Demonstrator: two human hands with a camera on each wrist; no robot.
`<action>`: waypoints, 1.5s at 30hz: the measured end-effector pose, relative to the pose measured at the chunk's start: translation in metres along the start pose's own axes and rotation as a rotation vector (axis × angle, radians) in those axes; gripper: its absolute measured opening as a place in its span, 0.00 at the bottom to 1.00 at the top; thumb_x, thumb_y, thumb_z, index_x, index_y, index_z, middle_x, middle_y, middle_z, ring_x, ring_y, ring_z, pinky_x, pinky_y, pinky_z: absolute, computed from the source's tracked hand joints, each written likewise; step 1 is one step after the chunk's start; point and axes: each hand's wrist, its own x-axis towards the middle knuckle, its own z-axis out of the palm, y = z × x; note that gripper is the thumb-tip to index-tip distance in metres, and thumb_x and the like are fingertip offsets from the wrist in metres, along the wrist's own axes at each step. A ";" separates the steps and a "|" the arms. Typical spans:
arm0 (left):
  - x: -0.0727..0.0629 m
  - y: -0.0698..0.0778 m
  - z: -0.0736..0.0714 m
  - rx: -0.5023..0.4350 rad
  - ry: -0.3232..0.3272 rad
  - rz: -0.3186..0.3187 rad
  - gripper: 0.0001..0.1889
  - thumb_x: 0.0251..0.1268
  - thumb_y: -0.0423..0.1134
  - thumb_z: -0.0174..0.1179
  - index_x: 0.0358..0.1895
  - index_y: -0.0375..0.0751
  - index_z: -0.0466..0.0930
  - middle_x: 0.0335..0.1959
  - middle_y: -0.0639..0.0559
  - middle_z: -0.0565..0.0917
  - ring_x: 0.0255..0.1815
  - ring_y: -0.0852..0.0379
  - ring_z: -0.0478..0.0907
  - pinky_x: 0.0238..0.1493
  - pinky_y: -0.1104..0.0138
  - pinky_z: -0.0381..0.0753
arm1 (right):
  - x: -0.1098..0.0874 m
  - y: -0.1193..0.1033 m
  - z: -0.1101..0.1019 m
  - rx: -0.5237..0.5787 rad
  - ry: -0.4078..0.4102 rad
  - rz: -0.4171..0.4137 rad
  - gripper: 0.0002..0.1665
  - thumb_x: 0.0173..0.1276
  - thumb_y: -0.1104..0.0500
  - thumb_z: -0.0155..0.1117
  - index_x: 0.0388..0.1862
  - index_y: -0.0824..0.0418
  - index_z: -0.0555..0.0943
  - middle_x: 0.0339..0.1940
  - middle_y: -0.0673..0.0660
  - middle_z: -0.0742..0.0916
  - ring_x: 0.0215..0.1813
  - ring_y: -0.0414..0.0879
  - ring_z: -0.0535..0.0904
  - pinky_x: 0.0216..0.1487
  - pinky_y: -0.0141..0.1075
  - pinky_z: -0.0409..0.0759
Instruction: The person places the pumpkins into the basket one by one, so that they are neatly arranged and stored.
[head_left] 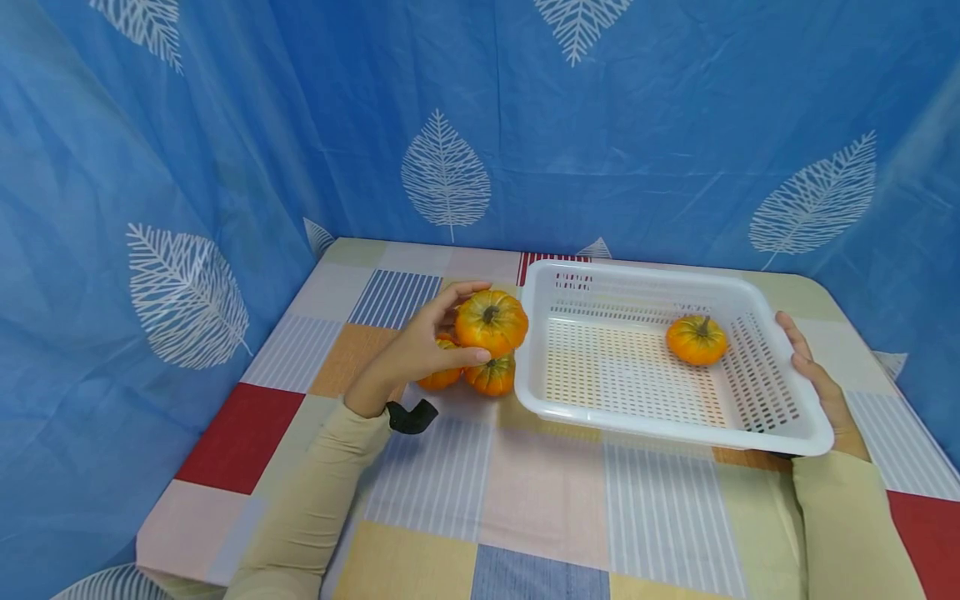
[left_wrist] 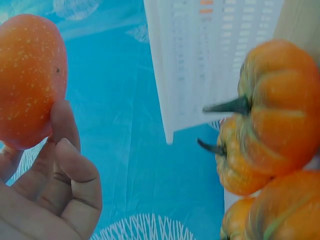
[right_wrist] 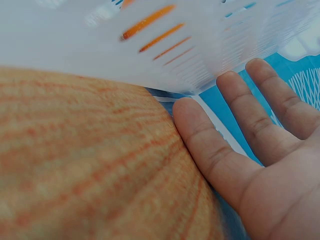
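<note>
My left hand (head_left: 431,337) holds an orange pumpkin (head_left: 491,323) between thumb and fingers, just left of the white plastic basket (head_left: 637,423). In the left wrist view the held pumpkin (left_wrist: 30,80) shows its smooth orange side. Under and beside that hand are more pumpkins (head_left: 492,377) on the table; the left wrist view shows several, with dark stems. Another pumpkin (head_left: 697,340) lies inside the basket, toward its right end. Against the basket's right outer side rests my right hand (head_left: 825,396), its fingers (right_wrist: 240,100) extended along the slotted wall.
A patchwork-checked cloth (head_left: 547,492) covers the table. Blue curtains (head_left: 637,125) with white leaf prints hang behind and at the left. A black strap piece (head_left: 412,417) shows by the left wrist.
</note>
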 end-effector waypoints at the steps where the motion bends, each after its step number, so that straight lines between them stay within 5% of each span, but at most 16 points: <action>1: 0.001 0.000 0.002 -0.002 -0.006 0.002 0.60 0.56 0.74 0.74 0.83 0.37 0.63 0.76 0.38 0.72 0.62 0.39 0.79 0.63 0.43 0.80 | 0.000 0.000 0.000 -0.019 0.002 0.000 0.40 0.84 0.53 0.40 0.89 0.25 0.52 0.84 0.30 0.66 0.75 0.32 0.70 0.61 0.36 0.83; 7: 0.006 0.001 0.014 -0.006 -0.054 0.042 0.49 0.64 0.53 0.77 0.83 0.37 0.64 0.76 0.38 0.72 0.57 0.42 0.82 0.51 0.56 0.80 | -0.001 -0.001 0.000 -0.079 -0.010 0.012 0.40 0.85 0.51 0.38 0.89 0.24 0.49 0.83 0.28 0.65 0.74 0.31 0.70 0.59 0.35 0.83; 11: 0.010 0.005 0.024 -0.012 -0.074 0.053 0.45 0.64 0.39 0.76 0.83 0.38 0.64 0.76 0.40 0.72 0.58 0.44 0.81 0.56 0.51 0.82 | -0.001 -0.002 -0.003 -0.116 -0.026 0.035 0.40 0.85 0.51 0.37 0.89 0.22 0.46 0.83 0.27 0.64 0.73 0.30 0.69 0.59 0.35 0.83; 16: 0.018 0.008 0.036 -0.018 -0.100 0.032 0.45 0.63 0.38 0.75 0.83 0.41 0.65 0.76 0.44 0.73 0.63 0.46 0.79 0.62 0.49 0.81 | -0.003 -0.006 -0.009 -0.200 -0.064 0.097 0.41 0.85 0.49 0.33 0.88 0.20 0.38 0.83 0.29 0.57 0.72 0.29 0.69 0.58 0.35 0.83; 28: 0.035 0.020 0.059 0.021 -0.150 0.107 0.44 0.62 0.34 0.75 0.82 0.35 0.66 0.75 0.42 0.75 0.50 0.51 0.80 0.49 0.54 0.82 | -0.003 -0.011 -0.012 -0.237 -0.083 0.156 0.41 0.85 0.47 0.32 0.87 0.18 0.34 0.82 0.30 0.54 0.69 0.30 0.72 0.58 0.41 0.86; 32: 0.042 0.031 0.063 0.043 -0.186 0.134 0.45 0.63 0.34 0.77 0.82 0.38 0.66 0.75 0.45 0.74 0.52 0.53 0.79 0.49 0.58 0.81 | -0.002 -0.011 -0.010 -0.197 -0.091 0.131 0.41 0.85 0.48 0.33 0.88 0.19 0.37 0.82 0.29 0.57 0.70 0.31 0.72 0.59 0.41 0.86; 38: 0.060 0.050 0.066 0.067 -0.263 0.183 0.46 0.63 0.35 0.77 0.83 0.39 0.65 0.77 0.47 0.72 0.55 0.56 0.77 0.51 0.62 0.81 | -0.001 -0.006 -0.004 0.011 -0.122 0.037 0.39 0.86 0.53 0.34 0.89 0.25 0.47 0.82 0.29 0.68 0.73 0.34 0.72 0.64 0.40 0.83; 45: 0.085 0.061 0.065 0.064 -0.387 0.221 0.46 0.62 0.32 0.77 0.82 0.34 0.64 0.77 0.43 0.72 0.54 0.55 0.78 0.52 0.65 0.81 | -0.002 -0.006 -0.006 -0.098 -0.066 0.053 0.41 0.85 0.51 0.37 0.89 0.25 0.41 0.82 0.28 0.65 0.72 0.32 0.72 0.62 0.39 0.84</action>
